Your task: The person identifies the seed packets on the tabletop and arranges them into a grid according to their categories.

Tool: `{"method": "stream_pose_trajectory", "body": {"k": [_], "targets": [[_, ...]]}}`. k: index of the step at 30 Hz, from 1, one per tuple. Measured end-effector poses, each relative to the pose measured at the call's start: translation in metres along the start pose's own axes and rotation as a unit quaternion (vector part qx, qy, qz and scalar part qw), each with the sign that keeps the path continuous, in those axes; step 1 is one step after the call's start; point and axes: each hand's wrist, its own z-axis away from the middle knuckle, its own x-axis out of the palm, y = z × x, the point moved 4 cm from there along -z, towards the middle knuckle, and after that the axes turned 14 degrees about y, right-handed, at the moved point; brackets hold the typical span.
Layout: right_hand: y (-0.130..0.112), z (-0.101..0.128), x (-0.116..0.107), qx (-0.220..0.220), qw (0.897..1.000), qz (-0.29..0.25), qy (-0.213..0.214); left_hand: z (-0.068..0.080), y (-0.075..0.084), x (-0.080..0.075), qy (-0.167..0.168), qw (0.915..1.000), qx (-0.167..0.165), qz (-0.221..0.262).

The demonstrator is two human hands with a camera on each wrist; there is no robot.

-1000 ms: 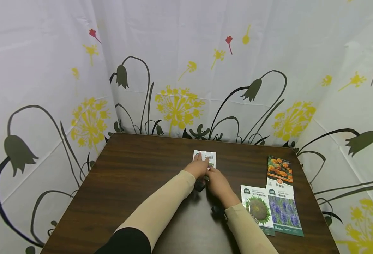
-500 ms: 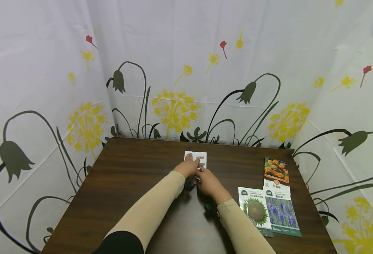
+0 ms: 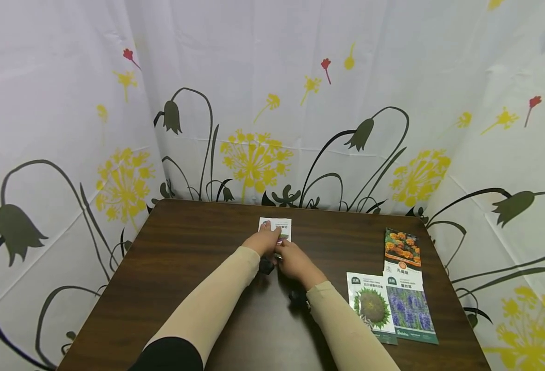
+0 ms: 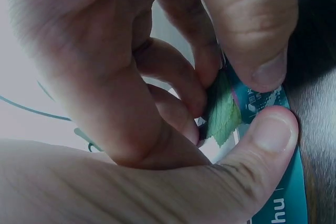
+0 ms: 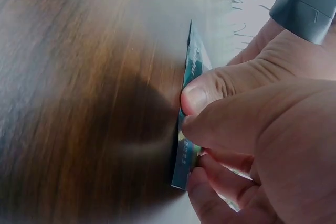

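Backdrop: white curtain point(image 3: 272, 77) printed with yellow and dark flowers closes off the far edge and both sides of our dark wooden bench point(image 3: 184, 288).

Packet in hand: our seed packet point(image 3: 276, 227) sits near the middle of the far edge, its top part white, its lower part under our fingers.

Left hand: our left hand point(image 3: 264, 241) pinches the packet point(image 4: 247, 129), thumb on one face and curled fingers on the other, over a green leaf print.

Right hand: our right hand point(image 3: 293, 263) grips the same packet point(image 5: 188, 108) by its teal edge, thumb and fingers closed on it.

Change: across the last second both hands and the packet drift a little toward the left edge in the head view, though the camera shifts too; the two-handed grip stays the same. We judge the handling of this packet is under way, not finished.

Other packets: sunflower packet point(image 3: 372, 306), purple-flower packet point(image 3: 410, 309) and orange-flower packet point(image 3: 401, 250) lie flat together by the right edge, well apart from our hands.

Open room: bare wood runs from our hands to the left edge and the near left corner; the right side is tighter.
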Motion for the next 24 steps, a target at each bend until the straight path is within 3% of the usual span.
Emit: {"method": "stream_pose_trajectory", "body": {"k": [6, 12, 20, 24], "targets": [[-0.014, -0.008, -0.002, 0.044, 0.999, 0.005, -0.029, -0.008, -0.01, 0.004, -0.005, 1.0, 0.005, -0.003], [-0.019, -0.022, 0.003, 0.062, 0.998, 0.016, -0.026, -0.004, -0.015, -0.008, -0.001, 0.9998, 0.005, -0.02], [-0.022, -0.03, 0.008, 0.059, 0.998, 0.007, -0.029, -0.003, -0.024, -0.012, -0.004, 0.9999, -0.004, -0.013], [-0.013, -0.033, 0.022, 0.034, 0.999, 0.006, -0.011, -0.004, -0.03, -0.014, -0.005, 0.9998, -0.004, -0.018]]}}
